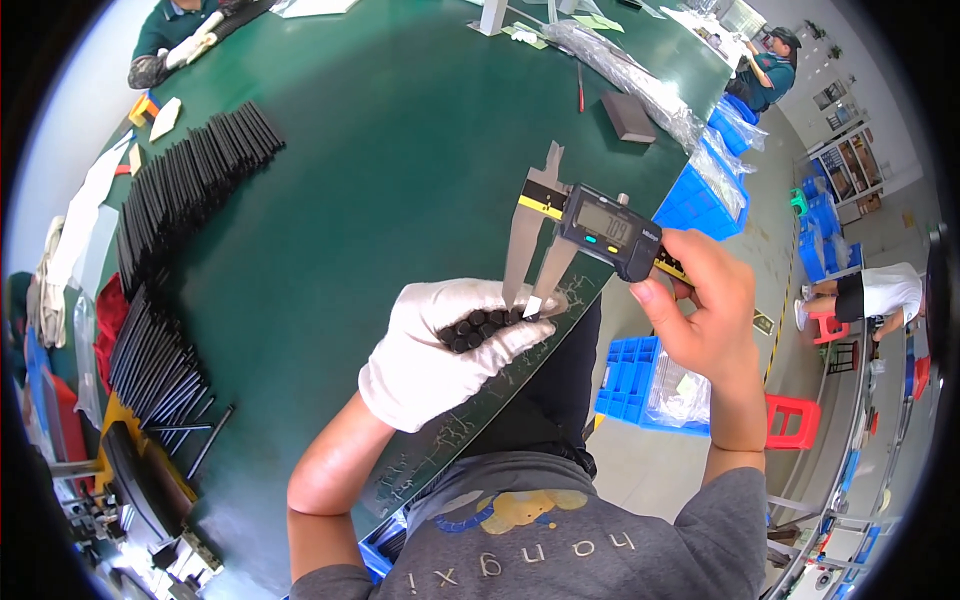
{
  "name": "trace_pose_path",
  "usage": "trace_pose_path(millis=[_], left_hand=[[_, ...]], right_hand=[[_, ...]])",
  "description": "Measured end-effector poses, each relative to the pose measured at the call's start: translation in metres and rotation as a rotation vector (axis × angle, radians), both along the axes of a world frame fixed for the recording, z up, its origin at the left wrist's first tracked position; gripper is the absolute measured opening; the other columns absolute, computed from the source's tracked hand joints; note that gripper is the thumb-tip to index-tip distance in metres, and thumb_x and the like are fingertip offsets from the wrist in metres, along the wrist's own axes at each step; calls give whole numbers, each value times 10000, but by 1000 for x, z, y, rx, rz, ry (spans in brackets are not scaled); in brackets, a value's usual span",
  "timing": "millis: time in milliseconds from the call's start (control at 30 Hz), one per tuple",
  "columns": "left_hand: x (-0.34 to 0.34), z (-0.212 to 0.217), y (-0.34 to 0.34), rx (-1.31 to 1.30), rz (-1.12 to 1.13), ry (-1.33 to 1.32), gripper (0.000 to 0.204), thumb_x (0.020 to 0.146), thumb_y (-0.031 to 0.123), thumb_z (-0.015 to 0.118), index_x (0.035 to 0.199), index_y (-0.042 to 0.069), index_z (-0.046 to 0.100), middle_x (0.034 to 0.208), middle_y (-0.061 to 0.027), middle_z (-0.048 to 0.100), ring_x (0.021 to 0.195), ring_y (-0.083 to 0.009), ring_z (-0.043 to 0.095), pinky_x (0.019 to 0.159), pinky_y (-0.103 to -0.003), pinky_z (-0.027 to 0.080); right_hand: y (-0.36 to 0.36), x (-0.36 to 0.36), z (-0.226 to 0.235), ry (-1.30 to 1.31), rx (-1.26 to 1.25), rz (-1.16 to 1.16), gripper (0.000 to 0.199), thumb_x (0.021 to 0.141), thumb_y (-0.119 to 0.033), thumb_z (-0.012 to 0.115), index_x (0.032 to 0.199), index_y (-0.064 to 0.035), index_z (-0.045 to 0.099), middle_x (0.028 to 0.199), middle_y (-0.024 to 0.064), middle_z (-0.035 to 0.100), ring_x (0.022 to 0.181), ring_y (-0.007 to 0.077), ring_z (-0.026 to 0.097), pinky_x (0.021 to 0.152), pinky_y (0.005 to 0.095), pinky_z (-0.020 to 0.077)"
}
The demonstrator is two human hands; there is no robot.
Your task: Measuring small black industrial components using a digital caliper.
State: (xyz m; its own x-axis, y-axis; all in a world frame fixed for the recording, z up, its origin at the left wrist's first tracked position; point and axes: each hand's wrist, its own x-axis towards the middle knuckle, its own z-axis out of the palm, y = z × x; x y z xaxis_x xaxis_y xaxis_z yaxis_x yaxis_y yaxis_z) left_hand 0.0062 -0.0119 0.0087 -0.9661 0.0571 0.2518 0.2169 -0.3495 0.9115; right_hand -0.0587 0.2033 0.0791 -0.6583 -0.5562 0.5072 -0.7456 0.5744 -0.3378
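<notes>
Left hand: gloved (425,350), curled shut around a bundle of black rods (478,329), held over the worktop (340,230) beside its near edge; a loosened grip could let rods slip out, perhaps past that edge
Right hand: bare (712,310), pinching the right end of a digital caliper (612,228) between thumb and fingers, beyond the near edge; a twist of the wrist could tilt the caliper and spoil its reading
Caliper jaws: apart, tips down at the bundle's right end; whether they grip a single rod is too small to tell, and crowded neighbours could foul them
Near edge: a blue crate (628,380) stands below, so a dropped rod might land there
Left edge: rows of black rods (195,185), with loose rods (210,443) splayed at the lower end; a knock could roll these
</notes>
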Motion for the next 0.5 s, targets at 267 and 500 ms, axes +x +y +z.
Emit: trace_pose_path(millis=[267,500], left_hand=[[-3,2,-6,-115,-55,29,199,775,8,698,970,20,660,939,-81,680,845,-126,643,748,-257,515],[-2,4,-5,-126,-95,55,209,776,-15,689,981,14,656,945,-83,678,853,-127,640,758,-256,515]], right_hand=[[-4,-4,7,61,61,15,272,684,-203,755,837,-32,609,673,68,596,485,195,531,433,287,391],[-2,-3,7,62,77,-18,268,662,-248,770,790,-58,630,677,61,616,516,218,568,444,295,406]])
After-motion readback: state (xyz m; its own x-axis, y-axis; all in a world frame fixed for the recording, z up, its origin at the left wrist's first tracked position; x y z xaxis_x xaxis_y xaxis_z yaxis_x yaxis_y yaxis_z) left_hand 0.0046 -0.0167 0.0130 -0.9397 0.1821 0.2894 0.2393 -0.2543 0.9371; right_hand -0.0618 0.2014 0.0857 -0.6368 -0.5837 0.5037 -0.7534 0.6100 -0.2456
